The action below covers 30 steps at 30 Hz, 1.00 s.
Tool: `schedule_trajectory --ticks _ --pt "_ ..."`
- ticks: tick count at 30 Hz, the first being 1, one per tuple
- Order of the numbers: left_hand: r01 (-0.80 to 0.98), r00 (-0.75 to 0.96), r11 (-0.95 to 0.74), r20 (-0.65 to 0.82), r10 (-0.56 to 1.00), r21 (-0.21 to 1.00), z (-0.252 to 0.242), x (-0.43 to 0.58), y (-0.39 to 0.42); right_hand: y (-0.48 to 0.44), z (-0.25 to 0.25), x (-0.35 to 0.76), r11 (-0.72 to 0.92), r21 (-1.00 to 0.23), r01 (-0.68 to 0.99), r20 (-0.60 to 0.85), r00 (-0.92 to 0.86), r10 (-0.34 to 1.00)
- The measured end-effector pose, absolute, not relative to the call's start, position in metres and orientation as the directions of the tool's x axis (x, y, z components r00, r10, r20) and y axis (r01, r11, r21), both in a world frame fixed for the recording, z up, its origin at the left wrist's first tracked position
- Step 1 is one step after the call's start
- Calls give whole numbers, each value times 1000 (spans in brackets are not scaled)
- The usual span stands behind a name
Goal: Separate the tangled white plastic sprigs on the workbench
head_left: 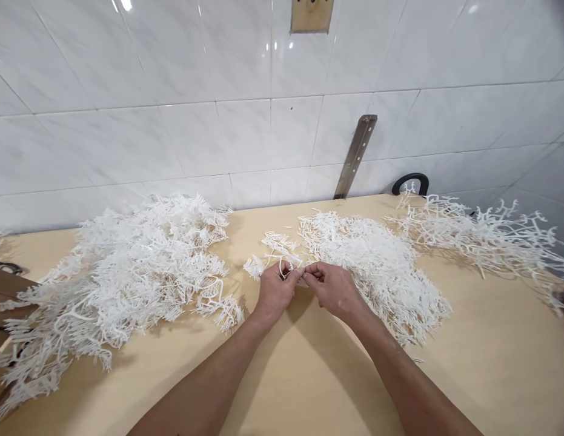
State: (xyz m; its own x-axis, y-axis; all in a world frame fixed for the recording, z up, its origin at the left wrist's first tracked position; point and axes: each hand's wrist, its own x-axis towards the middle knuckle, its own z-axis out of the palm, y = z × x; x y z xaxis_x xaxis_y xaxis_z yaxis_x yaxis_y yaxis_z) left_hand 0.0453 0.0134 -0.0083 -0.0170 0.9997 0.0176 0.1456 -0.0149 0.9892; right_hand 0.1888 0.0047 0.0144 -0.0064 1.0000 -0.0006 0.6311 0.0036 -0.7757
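My left hand [275,290] and my right hand [329,287] meet over the middle of a pale wooden table [309,387]. Both are closed in a pinch on one white plastic sprue piece [276,251] that fans out to the left and behind my fingers. A big heap of branched white plastic sprues [122,272] lies to the left of my hands. A flatter pile of small white plastic parts [377,266] lies just right of them, under my right wrist's far side.
Bare branched sprue stems [486,236] spread across the far right of the table. A white tiled wall [218,109] stands behind, with a slanted metal bracket [355,154] and a black curved handle [411,181]. Brown cardboard [4,297] shows at the left edge.
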Motion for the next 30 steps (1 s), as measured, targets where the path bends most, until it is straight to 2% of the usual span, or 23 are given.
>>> schedule_trajectory --ticks 6,12,19,25,30 --pt "196 -48 -69 80 996 978 -9 43 15 4 18 194 -17 -832 554 -82 -93 992" --pt "137 -17 2 1 1000 991 -3 41 15 8 8 197 -36 -906 422 -97 -124 987" --pt "100 69 78 -85 994 992 7 36 14 10 -1 199 -35 -929 368 -102 -164 981" --pt "9 123 158 -158 980 987 10 31 19 12 -3 195 -79 -967 243 -126 -184 975" --pt "-19 167 249 -242 956 968 11 28 22 11 0 191 -58 -944 325 -105 -131 986"
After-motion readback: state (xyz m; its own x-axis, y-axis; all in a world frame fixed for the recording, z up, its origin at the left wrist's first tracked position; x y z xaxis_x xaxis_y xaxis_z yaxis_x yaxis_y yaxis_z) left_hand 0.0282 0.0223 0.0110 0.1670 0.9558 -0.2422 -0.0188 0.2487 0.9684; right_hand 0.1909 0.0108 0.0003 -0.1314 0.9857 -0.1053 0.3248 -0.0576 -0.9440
